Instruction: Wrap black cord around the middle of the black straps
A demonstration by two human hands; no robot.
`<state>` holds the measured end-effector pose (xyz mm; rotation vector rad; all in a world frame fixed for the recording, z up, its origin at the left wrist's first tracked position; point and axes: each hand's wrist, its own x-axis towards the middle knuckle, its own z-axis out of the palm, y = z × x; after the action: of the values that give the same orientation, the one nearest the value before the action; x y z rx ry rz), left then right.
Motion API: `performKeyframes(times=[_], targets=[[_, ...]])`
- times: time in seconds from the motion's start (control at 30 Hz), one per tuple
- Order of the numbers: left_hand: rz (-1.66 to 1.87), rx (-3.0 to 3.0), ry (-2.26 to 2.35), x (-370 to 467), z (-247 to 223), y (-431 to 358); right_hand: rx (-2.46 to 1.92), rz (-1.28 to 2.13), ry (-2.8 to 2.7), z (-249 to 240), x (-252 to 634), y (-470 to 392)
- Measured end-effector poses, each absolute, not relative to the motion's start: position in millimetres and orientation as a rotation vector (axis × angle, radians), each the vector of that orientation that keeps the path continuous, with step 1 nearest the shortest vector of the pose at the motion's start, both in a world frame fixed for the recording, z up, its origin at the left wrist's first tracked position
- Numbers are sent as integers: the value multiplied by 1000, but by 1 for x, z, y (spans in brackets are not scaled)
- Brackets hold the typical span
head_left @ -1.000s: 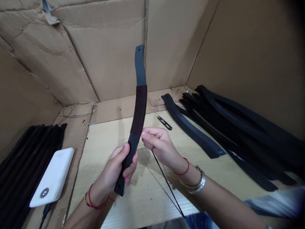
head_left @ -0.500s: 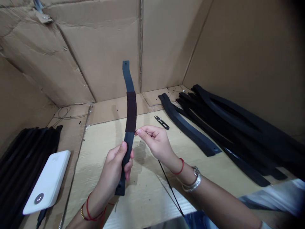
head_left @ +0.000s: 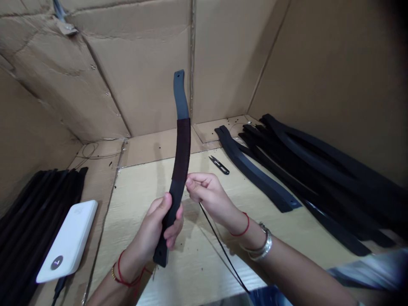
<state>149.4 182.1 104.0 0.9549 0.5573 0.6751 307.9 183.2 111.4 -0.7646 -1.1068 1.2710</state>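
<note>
Partly hidden, the dark strip (head_left: 182,148) is gripped by the left hand (head_left: 164,223); the right hand (head_left: 208,195) pinches cord (head_left: 219,242).

The wrap (head_left: 182,148) is dark maroon, finely ribbed crosswise

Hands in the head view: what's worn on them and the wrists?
No gloves. Left hand: red string with loose ends and small gold beads at the wrist. Right hand: thin red cord, with a silver bangle further up the arm.
</note>
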Motion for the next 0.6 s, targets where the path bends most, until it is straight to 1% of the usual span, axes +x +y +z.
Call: performKeyframes(times=[0.2,0.3,0.47,0.6], targets=[[503,718,128,149,96,180,-686,1479,-1118,116,308,178],[426,624,-1,150,92,180,-666,1510,-1114,118,308,176],[355,596,2,151,93,182,-662,1485,-1076,118,306,174],[377,795,279,152,97,181,-693,1443,-1024,116,305,175]])
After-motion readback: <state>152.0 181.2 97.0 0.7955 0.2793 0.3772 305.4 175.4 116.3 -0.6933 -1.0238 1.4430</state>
